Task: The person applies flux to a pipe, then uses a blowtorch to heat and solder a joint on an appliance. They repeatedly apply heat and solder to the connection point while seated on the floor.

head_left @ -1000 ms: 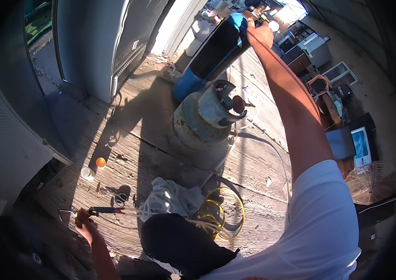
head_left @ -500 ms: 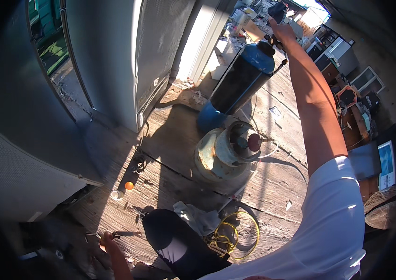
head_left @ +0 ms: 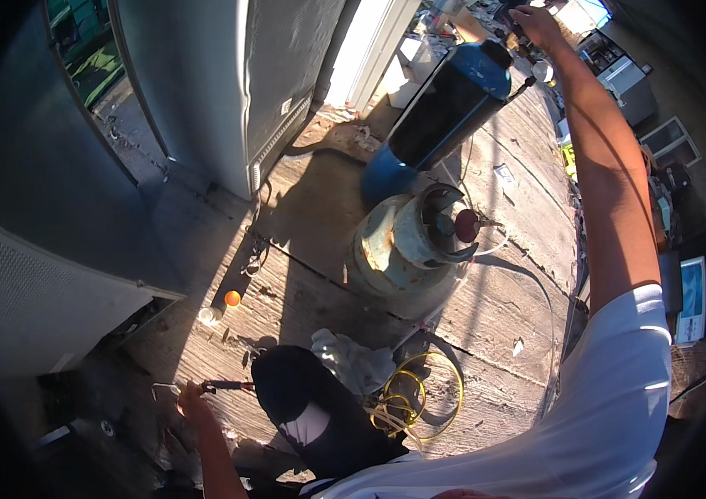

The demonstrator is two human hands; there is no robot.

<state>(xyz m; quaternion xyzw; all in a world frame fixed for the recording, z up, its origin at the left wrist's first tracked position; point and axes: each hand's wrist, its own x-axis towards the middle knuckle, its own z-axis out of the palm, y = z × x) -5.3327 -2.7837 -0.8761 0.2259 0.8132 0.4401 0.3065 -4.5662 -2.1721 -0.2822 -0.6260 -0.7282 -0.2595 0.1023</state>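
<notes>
A tall blue-and-black gas cylinder (head_left: 440,116) leans in the view beyond a squat, rusty, pale green gas cylinder (head_left: 403,245) with a dark red knob-like fitting (head_left: 467,225). My right arm reaches far out to the blue cylinder's top. There my right hand (head_left: 538,30) is closed at the valve fitting (head_left: 516,40), partly covering it; a round gauge (head_left: 543,71) shows just below. At the lower left, my left hand (head_left: 194,402) grips what looks like a gas torch (head_left: 227,385), dark-handled with a thin bent metal tube. My dark-trousered knee is beside it.
Yellow hose coils (head_left: 424,391) and a pale cloth (head_left: 351,362) lie by my knee. A small jar (head_left: 209,316) and an orange lid (head_left: 232,298) sit on the wooden floor. Grey metal cabinets (head_left: 187,91) stand left; stacked clutter (head_left: 661,179) lines the right.
My right hand has shifted slightly outward at the blue cylinder's top, and the gauge now shows. The view has tilted a little; my left hand keeps hold of the torch.
</notes>
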